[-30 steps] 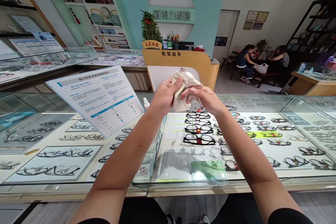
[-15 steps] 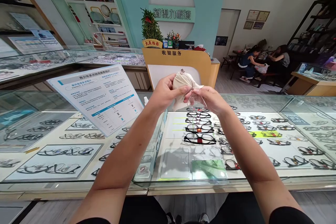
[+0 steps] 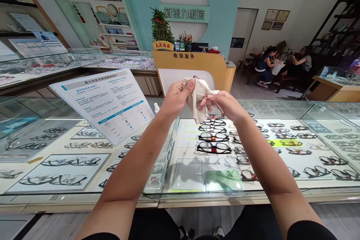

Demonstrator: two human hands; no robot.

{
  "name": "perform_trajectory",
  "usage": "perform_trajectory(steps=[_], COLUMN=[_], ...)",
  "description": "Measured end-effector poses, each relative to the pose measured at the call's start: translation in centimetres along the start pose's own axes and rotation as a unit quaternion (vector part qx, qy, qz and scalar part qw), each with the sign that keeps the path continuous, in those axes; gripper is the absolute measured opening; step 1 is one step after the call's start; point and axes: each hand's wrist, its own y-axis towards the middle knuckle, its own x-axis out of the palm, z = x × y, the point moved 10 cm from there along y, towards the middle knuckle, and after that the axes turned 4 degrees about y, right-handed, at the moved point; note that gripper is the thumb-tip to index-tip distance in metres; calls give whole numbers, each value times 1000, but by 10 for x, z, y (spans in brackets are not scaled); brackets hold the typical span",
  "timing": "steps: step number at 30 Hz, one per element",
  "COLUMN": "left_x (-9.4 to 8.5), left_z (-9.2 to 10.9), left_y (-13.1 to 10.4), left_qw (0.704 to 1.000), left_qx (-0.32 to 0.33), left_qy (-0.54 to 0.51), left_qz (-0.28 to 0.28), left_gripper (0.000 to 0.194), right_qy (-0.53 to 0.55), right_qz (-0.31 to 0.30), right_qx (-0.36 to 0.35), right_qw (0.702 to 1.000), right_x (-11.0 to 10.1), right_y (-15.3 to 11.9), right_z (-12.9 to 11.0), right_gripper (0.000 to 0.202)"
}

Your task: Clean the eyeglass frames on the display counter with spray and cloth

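Note:
My left hand (image 3: 179,95) pinches a cream cleaning cloth (image 3: 194,107), its thumb pressed on top and the fabric hanging below. The cloth wraps the far side of a pair of thin-rimmed eyeglasses (image 3: 214,109), so one lens is mostly covered. The other lens is bare and shows under my right hand (image 3: 225,104), whose thumb and fingers grip the frame near its middle. Both hands are held up over the glass display counter (image 3: 153,200). How the temples of the glasses lie is not clear.
Several spectacle frames (image 3: 214,147) lie in rows inside the counter. A printed sign (image 3: 104,105) stands on the left, near a small white bottle (image 3: 156,107). A wooden cashier desk (image 3: 194,63) stands ahead. Two seated people (image 3: 266,65) are at the back right.
My left thumb has shifted up and away from the right hand, and the cloth now hangs lower and more open. The right hand stays almost where it was on the eyeglasses.

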Motion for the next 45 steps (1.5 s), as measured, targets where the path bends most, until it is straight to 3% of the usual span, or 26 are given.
perform_trajectory(steps=[4,7,15,20,25,29,33,39,45], left_x=[-2,-1,18,10,4,9,15,20,9], left_z=[-2,-1,0,-6,-2,0,0,-4,0], left_y=[3,1,-5,-3,3,0,-2,-5,-7], left_qw=[996,994,999,998,996,991,994,999,995], left_qx=[-37,-43,-3,-1,-9,-33,-11,21,53], left_qy=[-6,-11,-40,-65,-59,-73,-79,-50,-43], left_qz=[-81,-99,-29,18,-61,-103,-72,0,67], left_gripper=[58,59,51,54,53,55,63,55,48], right_qy=[18,32,39,22,24,41,50,39,26], right_qz=[1,6,-24,-24,6,22,28,4,-12], right_qx=[3,4,9,3,8,15,4,7,7], right_qw=[1000,999,999,999,1000,999,998,999,1000], right_x=[-4,-6,4,2,-8,-14,-15,-4,0], right_y=[0,-1,0,-1,-4,-4,-2,0,-1], right_z=[-4,-5,3,1,-6,-7,-8,-4,-6], right_gripper=[35,38,45,42,41,42,45,49,46])
